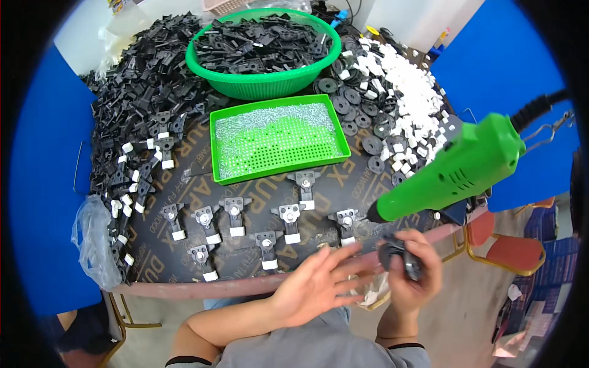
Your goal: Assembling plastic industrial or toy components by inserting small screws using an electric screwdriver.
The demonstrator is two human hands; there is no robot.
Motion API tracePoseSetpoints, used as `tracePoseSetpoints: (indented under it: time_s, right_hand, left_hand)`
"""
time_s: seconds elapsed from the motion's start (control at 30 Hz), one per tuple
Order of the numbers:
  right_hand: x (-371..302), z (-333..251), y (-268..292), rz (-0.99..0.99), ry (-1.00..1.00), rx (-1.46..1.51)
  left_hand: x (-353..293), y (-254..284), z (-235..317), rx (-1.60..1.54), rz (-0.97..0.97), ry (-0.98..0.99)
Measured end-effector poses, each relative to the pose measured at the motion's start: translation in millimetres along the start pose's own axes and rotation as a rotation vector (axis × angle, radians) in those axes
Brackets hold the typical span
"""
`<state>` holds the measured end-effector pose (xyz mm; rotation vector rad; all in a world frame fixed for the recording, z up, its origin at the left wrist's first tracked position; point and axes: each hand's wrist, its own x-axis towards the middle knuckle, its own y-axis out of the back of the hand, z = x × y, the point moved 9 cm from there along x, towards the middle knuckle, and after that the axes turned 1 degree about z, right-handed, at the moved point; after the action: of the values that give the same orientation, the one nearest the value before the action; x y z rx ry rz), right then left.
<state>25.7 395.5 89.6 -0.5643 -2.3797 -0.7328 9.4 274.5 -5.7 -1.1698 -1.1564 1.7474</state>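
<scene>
My right hand (414, 264) is closed around a few black round discs (399, 254) near the table's front right corner. My left hand (319, 285) is spread flat, palm up, just left of it and holds nothing. A green electric screwdriver (457, 168) hangs on its cable above my right hand, tip pointing down-left. Several black brackets with white blocks and silver screws (288, 214) lie in rows on the dark board in front of me.
A green mesh tray of small silver screws (276, 138) sits mid-table. Behind it stands a green round basket of black parts (264, 49). Black brackets (141, 92) are heaped left, black discs (362, 116) and white blocks (411, 92) right. A red chair (509, 248) stands at right.
</scene>
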Motion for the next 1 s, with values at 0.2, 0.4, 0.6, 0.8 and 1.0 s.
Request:
tracePoseSetpoints:
  time_s: [0.2, 0.4, 0.6, 0.8, 1.0]
  right_hand:
    - [-12, 0, -37, -0.107, 0.126, -0.059]
    - [-20, -15, -58, -0.237, 0.347, -0.262]
    - [-25, -8, -61, -0.284, 0.256, -0.243]
    - [-31, 24, -30, -0.090, -0.247, 0.088]
    - [-44, 70, -47, 0.100, -0.781, 0.724]
  left_hand:
    - [31, 3, 12, -0.115, -0.101, -0.128]
    - [25, 11, 13, -0.112, 0.071, -0.153]
    - [23, 21, 19, -0.053, 0.131, -0.188]
    - [17, 32, 25, -0.022, 0.224, -0.248]
    - [8, 48, 19, 0.062, 0.234, -0.209]
